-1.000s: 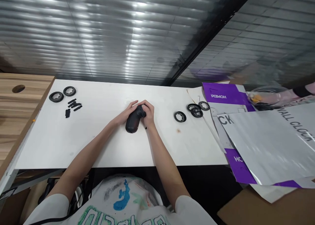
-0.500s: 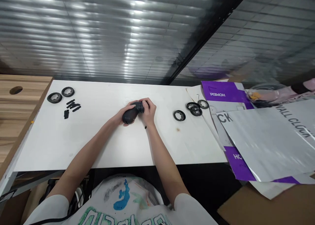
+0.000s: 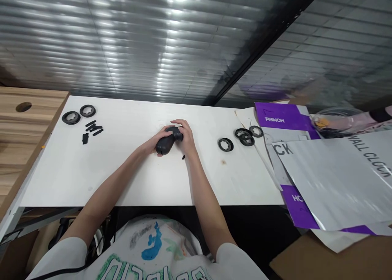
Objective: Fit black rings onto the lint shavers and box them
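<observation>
A black handheld device (image 3: 165, 144) with a bulbous, rounded body and a short cylindrical head is held above the middle of the white table. My left hand (image 3: 155, 141) is wrapped round its body from the left, thumb on top. On the other side, my right hand (image 3: 187, 137) grips the head, with one finger reaching over the far side. The head is partly hidden by my fingers. Just below my right hand, a small black piece (image 3: 183, 157) lies on the table, close to the wrist.
Several small black strips (image 3: 94, 128) and two black rings (image 3: 87, 110) lie at the left of the white table (image 3: 147, 186). More black rings (image 3: 226, 144) are on the right, near purple-and-white packaging (image 3: 298, 206) and a grey plastic bag (image 3: 337, 173). A corrugated, shiny wall (image 3: 131, 43) stands behind.
My right hand's fingers have shifted on the device's head, one now stretching further over the far side. The view has moved slightly; the device stays in both hands.
</observation>
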A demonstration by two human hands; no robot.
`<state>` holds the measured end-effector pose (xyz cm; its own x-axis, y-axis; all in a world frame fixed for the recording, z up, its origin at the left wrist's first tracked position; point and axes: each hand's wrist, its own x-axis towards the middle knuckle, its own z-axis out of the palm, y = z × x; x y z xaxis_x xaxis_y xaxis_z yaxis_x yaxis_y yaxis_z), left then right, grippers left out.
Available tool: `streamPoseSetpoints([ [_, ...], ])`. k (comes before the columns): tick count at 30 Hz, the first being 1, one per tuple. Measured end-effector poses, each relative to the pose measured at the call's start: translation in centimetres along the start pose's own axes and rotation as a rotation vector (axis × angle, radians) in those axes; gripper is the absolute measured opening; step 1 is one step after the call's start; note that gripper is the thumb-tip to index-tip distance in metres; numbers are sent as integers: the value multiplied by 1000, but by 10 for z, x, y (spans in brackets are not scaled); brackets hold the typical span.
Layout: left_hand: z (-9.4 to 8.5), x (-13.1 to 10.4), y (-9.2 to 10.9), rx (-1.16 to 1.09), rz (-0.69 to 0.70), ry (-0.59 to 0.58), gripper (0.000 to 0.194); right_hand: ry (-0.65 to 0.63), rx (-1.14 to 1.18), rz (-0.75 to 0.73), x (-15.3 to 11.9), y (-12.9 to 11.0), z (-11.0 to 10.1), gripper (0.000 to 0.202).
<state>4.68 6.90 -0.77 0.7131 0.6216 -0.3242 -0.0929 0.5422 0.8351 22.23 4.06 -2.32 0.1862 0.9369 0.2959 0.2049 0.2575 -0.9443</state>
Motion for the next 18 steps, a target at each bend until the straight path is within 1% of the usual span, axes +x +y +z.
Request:
streamPoseSetpoints([
  [2,-1,0,0,-17,4,-6,84,5,5,3,0,2,1,35],
  [6,-1,1,1,-72,3,-3,83,-25,47,35,0,4,4,34],
  [12,-4,9,-4,-97,22,58,71,-44,78,-41,6,7,5,37],
  [15,-4,14,-8,-101,52,80,68,-35,89,-27,11,6,2,36],
  [18,-4,15,-9,-85,68,63,72,-74,76,-3,15,3,-5,38],
])
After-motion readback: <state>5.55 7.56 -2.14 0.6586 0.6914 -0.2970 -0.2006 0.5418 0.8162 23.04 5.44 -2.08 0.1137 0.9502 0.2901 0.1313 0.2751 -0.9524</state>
